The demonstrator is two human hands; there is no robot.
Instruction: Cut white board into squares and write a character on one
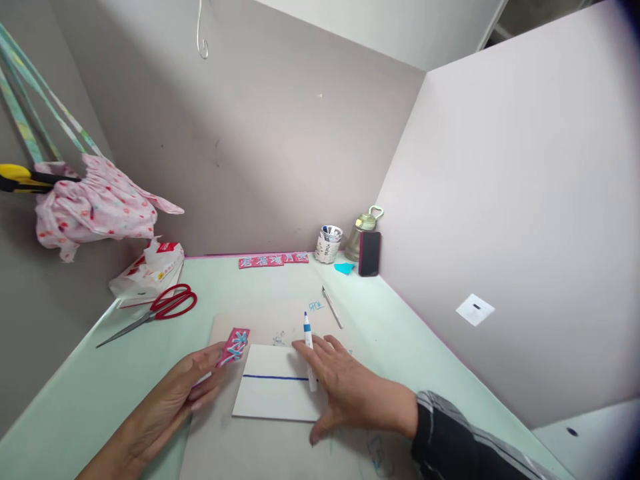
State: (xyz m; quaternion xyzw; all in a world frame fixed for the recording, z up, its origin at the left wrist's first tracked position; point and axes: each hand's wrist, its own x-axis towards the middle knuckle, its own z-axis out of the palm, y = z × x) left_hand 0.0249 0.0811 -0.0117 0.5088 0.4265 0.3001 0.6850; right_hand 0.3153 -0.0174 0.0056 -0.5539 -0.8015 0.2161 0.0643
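Pink and blue-marked, a small tile (236,343) sits pinched in the left hand (193,377), apparently held by its near end so its patterned face shows. The right hand (343,377) spreads wide over the white board's (270,400) right side, index finger across a marker (307,330); whether it grips cannot be told. Beyond it lies a craft knife (333,308).

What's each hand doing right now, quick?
Left hand: closed, holding a pink card.
Right hand: holding a marker, thumb and fingers spread over a white board.
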